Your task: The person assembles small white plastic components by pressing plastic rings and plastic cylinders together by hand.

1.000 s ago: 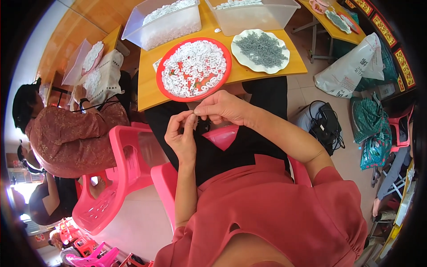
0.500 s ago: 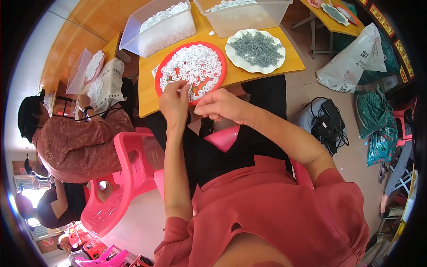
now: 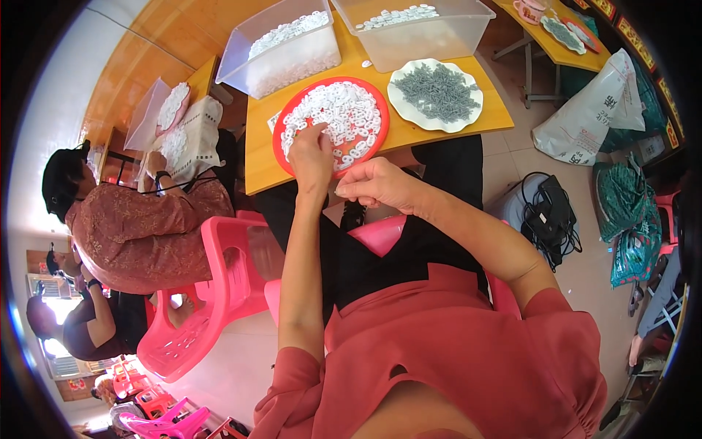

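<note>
My left hand (image 3: 311, 157) reaches over the near-left rim of a round red tray (image 3: 385, 117). Its bent fingers are close together among small white plastic pieces (image 3: 344, 110) with holes in them; whatever is between the fingertips is hidden. Just off the tray's near edge, my right hand (image 3: 380, 183) is closed in a pinch above my lap. Anything in that pinch is too small to make out. To the right of the tray, a white scalloped plate (image 3: 395, 96) holds a heap of small grey pieces (image 3: 437, 91).
Two clear plastic bins (image 3: 292, 62) (image 3: 424, 40) with white pieces stand at the back of the yellow table (image 3: 263, 164). A pink chair (image 3: 219, 271) and a seated person (image 3: 139, 227) are on my left. On the right are a white sack (image 3: 585, 117) and black cables (image 3: 548, 216).
My left hand has gone from above the tray's near edge down among the white pieces. My right hand keeps its pinch near the tray. The whole view has shifted slightly.
</note>
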The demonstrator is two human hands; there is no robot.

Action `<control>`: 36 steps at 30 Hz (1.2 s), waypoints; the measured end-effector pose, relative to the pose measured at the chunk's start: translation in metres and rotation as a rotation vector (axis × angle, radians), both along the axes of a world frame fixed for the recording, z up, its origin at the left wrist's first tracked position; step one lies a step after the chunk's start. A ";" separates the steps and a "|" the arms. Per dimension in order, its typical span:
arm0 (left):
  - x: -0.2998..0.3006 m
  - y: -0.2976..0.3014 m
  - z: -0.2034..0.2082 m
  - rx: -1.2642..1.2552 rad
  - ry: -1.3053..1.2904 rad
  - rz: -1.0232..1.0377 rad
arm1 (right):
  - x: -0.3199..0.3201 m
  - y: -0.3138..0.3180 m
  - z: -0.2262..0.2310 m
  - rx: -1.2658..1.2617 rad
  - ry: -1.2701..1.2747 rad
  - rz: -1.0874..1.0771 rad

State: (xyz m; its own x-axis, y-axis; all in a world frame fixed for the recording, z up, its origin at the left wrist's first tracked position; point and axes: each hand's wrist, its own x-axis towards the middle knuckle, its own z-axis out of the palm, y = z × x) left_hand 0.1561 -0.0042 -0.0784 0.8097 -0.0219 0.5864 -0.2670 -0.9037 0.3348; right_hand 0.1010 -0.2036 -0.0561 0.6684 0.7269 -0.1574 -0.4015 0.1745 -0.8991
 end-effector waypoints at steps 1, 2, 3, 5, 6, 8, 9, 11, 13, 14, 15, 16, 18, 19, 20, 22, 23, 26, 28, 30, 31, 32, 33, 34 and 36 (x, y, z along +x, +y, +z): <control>-0.007 -0.001 0.005 -0.289 0.114 -0.031 | 0.001 0.000 -0.001 -0.001 0.000 0.001; -0.016 -0.001 0.009 -0.579 0.228 -0.061 | 0.004 0.000 -0.003 0.006 -0.063 -0.085; -0.031 -0.005 0.020 -0.871 0.374 -0.143 | 0.004 0.001 -0.005 0.015 -0.124 -0.171; -0.062 -0.010 0.039 -1.146 0.417 -0.160 | 0.002 0.001 0.005 0.004 -0.221 -0.263; -0.075 -0.010 0.043 -1.420 0.456 -0.186 | 0.001 0.001 0.010 -0.007 -0.321 -0.362; -0.093 -0.004 0.041 -1.579 0.462 -0.226 | -0.002 0.002 0.014 -0.006 -0.399 -0.365; -0.101 -0.003 0.040 -1.648 0.453 -0.274 | -0.004 0.004 0.018 0.008 -0.412 -0.389; -0.111 -0.005 0.041 -1.764 0.455 -0.329 | -0.008 0.009 0.018 0.019 -0.424 -0.407; -0.114 -0.007 0.033 -1.780 0.441 -0.341 | -0.013 0.014 0.017 0.066 -0.416 -0.406; -0.114 -0.007 0.028 -1.790 0.432 -0.356 | -0.014 0.014 0.018 0.063 -0.417 -0.403; -0.114 -0.008 0.029 -1.761 0.446 -0.415 | -0.015 0.011 0.020 0.012 -0.448 -0.374; -0.116 -0.009 0.030 -1.764 0.445 -0.414 | -0.015 0.010 0.020 -0.038 -0.478 -0.346; -0.119 -0.016 0.035 -1.757 0.451 -0.355 | -0.013 0.010 0.017 -0.034 -0.483 -0.350; -0.119 -0.019 0.038 -1.758 0.455 -0.355 | -0.012 0.010 0.015 -0.029 -0.489 -0.356; -0.118 -0.021 0.042 -1.763 0.457 -0.371 | -0.011 0.009 0.013 -0.031 -0.487 -0.360; -0.118 -0.023 0.041 -1.769 0.460 -0.385 | -0.009 0.008 0.012 -0.052 -0.530 -0.377; -0.118 -0.023 0.039 -1.748 0.440 -0.364 | -0.010 0.008 0.012 -0.054 -0.529 -0.379; -0.118 -0.022 0.036 -1.708 0.402 -0.341 | -0.013 0.006 0.022 -0.109 -0.632 -0.410; -0.118 -0.022 0.035 -1.688 0.383 -0.339 | -0.015 0.006 0.027 -0.094 -0.536 -0.360; -0.117 -0.023 0.032 -1.709 0.356 -0.355 | -0.014 0.009 0.020 -0.072 -0.522 -0.360; -0.117 -0.023 0.031 -1.709 0.358 -0.355 | -0.014 0.010 0.017 -0.048 -0.510 -0.358; -0.116 -0.024 0.031 -1.710 0.343 -0.366 | -0.013 0.009 0.015 -0.048 -0.509 -0.359; -0.116 -0.024 0.030 -1.712 0.325 -0.374 | -0.012 0.008 0.015 -0.078 -0.631 -0.374; -0.116 -0.025 0.030 -1.713 0.324 -0.372 | -0.012 0.007 0.015 -0.108 -0.752 -0.389; -0.117 -0.025 0.030 -1.674 0.294 -0.342 | -0.013 0.007 0.018 -0.090 -0.716 -0.375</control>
State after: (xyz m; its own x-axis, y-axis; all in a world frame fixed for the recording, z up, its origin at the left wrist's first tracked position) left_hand 0.0391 -0.0296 -0.0484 0.9738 0.2274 -0.0031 -0.1200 0.5254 0.8423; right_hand 0.0882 -0.1966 -0.0378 0.8259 0.4393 0.3534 0.3472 0.0976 -0.9327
